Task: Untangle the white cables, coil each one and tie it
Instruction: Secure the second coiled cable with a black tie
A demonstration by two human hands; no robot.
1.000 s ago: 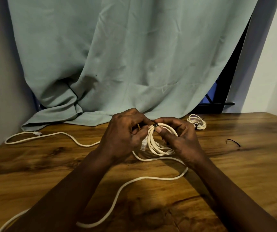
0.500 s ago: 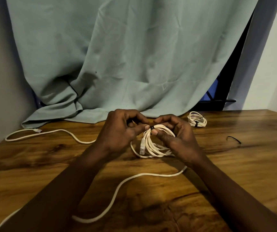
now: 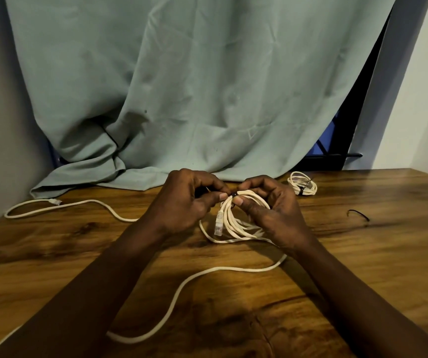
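Both hands hold a coiled white cable (image 3: 236, 223) just above the wooden table (image 3: 362, 267). My left hand (image 3: 184, 202) and my right hand (image 3: 269, 205) pinch a small black tie (image 3: 234, 194) at the top of the coil. A clear plug (image 3: 218, 224) hangs down from the coil's left side. A long loose white cable (image 3: 182, 285) snakes over the table from the far left, past the hands, to the near left edge. A smaller white coil with a dark tie (image 3: 302, 186) lies at the back right.
A spare black tie (image 3: 358, 215) lies on the table to the right. A grey-green curtain (image 3: 182, 99) hangs behind and spills onto the table's back edge. Walls close in on the left and right.
The hands and coil have stayed in place at the table's middle; fingers have shifted slightly around the black tie. The view has tilted a little.
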